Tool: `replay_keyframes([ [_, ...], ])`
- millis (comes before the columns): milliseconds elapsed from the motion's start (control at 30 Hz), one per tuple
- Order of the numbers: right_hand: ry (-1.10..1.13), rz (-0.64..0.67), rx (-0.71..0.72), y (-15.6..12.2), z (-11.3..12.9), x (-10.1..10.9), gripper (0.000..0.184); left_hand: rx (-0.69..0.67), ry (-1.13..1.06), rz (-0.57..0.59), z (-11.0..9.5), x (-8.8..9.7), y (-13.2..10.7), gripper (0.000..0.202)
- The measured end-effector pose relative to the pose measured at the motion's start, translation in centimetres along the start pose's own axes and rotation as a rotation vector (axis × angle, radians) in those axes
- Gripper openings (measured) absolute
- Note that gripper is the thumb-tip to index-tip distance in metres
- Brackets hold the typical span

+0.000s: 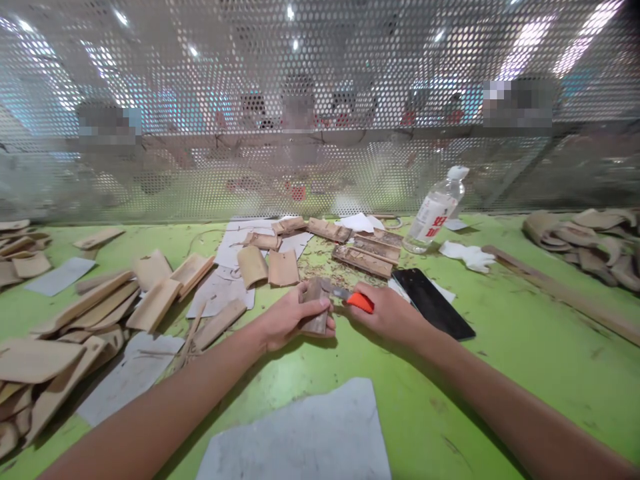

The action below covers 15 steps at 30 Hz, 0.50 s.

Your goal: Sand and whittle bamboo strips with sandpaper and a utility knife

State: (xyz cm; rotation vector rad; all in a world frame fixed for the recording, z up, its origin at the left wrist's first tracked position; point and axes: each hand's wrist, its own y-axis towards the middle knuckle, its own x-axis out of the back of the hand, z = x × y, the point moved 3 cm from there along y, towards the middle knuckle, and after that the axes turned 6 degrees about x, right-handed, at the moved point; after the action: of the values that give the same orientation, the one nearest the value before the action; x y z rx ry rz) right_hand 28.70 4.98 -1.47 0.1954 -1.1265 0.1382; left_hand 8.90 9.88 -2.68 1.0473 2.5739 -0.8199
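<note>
My left hand (287,320) is closed around a small curved bamboo piece (316,313), held upright just above the green table (500,360). My right hand (387,313) grips an orange-handled knife (357,300). Its short metal blade points left and touches the top of the bamboo piece. Both hands meet at the table's middle.
Piles of bamboo slats (90,313) lie at the left, darker pieces (367,257) behind the hands, and curled ones (590,243) at far right. A black phone (433,303), a clear bottle (435,210), a white glove (470,257) and grey sheets (305,440) lie about. A perforated metal screen (320,133) closes the back.
</note>
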Motion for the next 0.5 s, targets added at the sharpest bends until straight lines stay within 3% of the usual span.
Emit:
replay_keyframes([
  [133,-0.062,0.056,0.004,0.2,0.3,-0.3,0.019,0.009,0.036,0.02,0.3,-0.4,-0.3,0.072],
  [300,-0.125,0.123,0.043,0.0,1.7,-0.6,0.02,-0.055,0.09,-0.031,0.5,-0.6,-0.4,0.076],
  [500,-0.177,0.164,0.045,-0.1,2.1,-0.3,0.021,-0.058,0.172,-0.013,0.8,-0.7,-0.5,0.081],
])
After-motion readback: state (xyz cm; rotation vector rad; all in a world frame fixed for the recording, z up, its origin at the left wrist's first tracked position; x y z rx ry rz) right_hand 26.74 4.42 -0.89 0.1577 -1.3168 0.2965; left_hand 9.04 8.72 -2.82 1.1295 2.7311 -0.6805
